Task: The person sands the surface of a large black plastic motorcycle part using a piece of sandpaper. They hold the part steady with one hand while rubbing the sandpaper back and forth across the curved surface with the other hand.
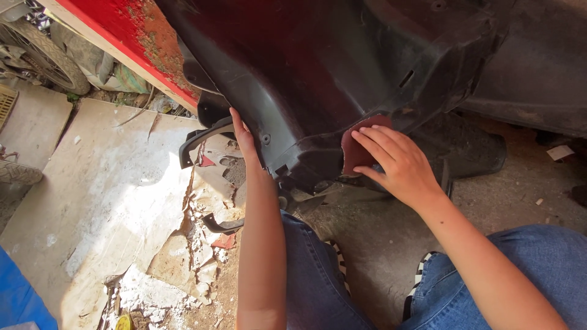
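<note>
A large dark plastic body panel (342, 73) of a vehicle, black with a reddish tint, fills the upper middle of the head view. My right hand (394, 162) presses a reddish-brown piece of sandpaper (354, 150) flat against the panel's lower edge, fingers spread over it. My left hand (243, 135) grips the panel's left edge, with the fingers mostly hidden behind the plastic. My knees in blue jeans (538, 256) show at the bottom.
A red, rusted painted part (143, 36) lies at the upper left. Broken cardboard (104, 195) and rubble cover the ground on the left. A tyre (46, 58) stands at the far upper left, blue sheeting (18, 299) at the lower left.
</note>
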